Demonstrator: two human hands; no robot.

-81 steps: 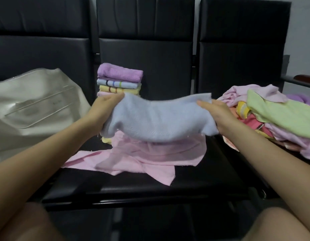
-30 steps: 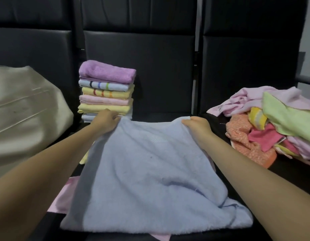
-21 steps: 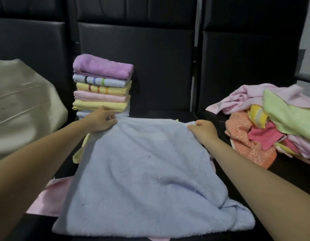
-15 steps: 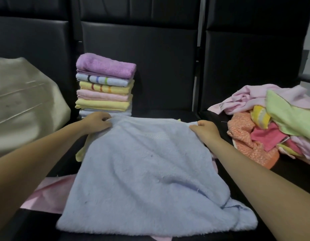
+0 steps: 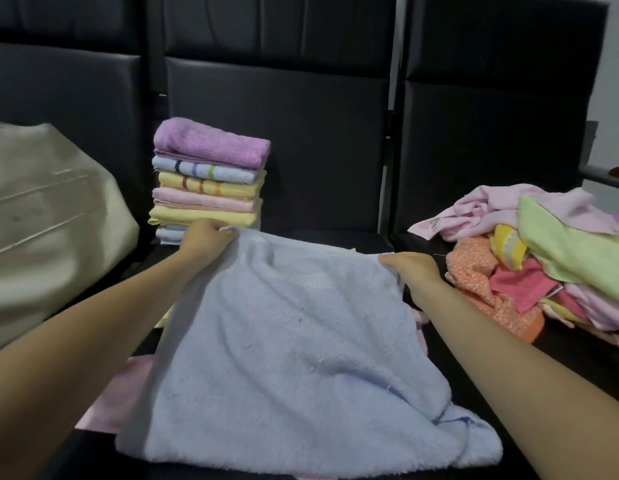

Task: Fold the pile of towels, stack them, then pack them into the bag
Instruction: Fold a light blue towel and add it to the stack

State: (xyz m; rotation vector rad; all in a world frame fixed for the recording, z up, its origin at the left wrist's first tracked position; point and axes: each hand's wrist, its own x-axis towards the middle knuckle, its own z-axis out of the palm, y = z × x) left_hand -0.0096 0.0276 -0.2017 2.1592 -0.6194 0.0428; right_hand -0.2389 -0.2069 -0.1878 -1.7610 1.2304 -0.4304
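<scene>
A: What has just changed?
B: The blue towel, held in the air between the hands a few seconds ago, now lies spread on the black seat over a pink cloth. Spreading appears done; the first fold can begin.

A: The fingers?
B: The left hand pinches the far left corner; the right hand has its fingers curled over the far right corner.

A: Versus half a second earlier?
B: Little differs: both grips persist, and a ripple has formed near the far edge, suggesting that edge is starting to lift.

A: The remaining items?
B: The folded stack stands just behind the left hand, the unfolded pile lies to the right, and the bag to the left.
</scene>
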